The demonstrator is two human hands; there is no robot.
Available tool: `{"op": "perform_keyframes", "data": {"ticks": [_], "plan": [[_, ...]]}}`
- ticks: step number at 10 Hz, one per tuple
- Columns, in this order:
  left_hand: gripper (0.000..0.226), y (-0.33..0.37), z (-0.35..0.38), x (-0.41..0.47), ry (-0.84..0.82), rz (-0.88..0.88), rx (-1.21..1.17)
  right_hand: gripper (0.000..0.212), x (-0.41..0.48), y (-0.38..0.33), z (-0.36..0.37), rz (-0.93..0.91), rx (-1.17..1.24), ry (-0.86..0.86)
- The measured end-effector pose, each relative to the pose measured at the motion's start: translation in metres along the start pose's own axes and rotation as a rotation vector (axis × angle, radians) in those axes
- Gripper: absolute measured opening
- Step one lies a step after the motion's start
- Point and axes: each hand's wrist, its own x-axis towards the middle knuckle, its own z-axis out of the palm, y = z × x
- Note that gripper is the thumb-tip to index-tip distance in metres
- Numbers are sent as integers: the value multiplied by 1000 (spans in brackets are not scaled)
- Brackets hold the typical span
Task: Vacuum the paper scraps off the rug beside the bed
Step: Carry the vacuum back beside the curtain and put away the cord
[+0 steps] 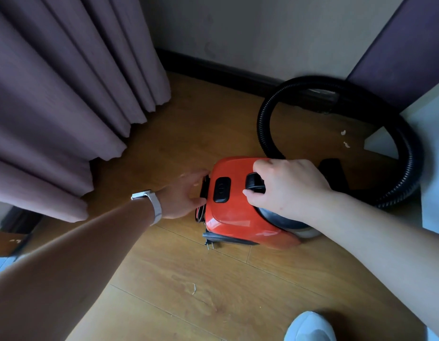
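A small red canister vacuum (238, 212) sits on the wooden floor in the middle of the view. My right hand (287, 188) is closed around its black carry handle (254, 184) on top. My left hand (186, 195), with a white watch on the wrist, reaches to the vacuum's back end, fingers spread and touching a black part there. A black ribbed hose (265, 114) loops from the vacuum toward the wall and back around on the right. Two small white paper scraps (344, 138) lie on the floor inside the hose loop. No rug is in view.
Purple curtains (65, 107) hang to the floor on the left. A dark skirting board (213, 67) runs along the back wall. A white furniture edge (432, 134) stands at right. My white shoe (310, 327) shows at the bottom. A thin scrap (194, 289) lies on the near floor.
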Motion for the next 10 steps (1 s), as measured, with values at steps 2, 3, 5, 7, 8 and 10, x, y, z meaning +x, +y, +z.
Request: {"op": "perform_keyframes", "data": {"ticks": [2, 3, 5, 7, 8, 10], "plan": [[68, 1, -6, 8, -127, -109, -148, 38, -1, 1, 2, -5, 8, 10], [64, 6, -7, 10, -140, -146, -171, 38, -1, 1, 2, -10, 10, 18], [58, 13, -7, 12, -63, -200, -301, 37, -1, 1, 1, -21, 6, 13], [64, 17, -9, 7, 9, -199, -268, 35, -1, 1, 0, -42, 10, 21], [58, 23, -13, -1, 58, -129, -209, 35, -2, 2, 0, -43, 15, 23], [45, 38, -16, -26, 179, 52, -236, 39, -3, 11, -10, -31, 106, 14]]}}
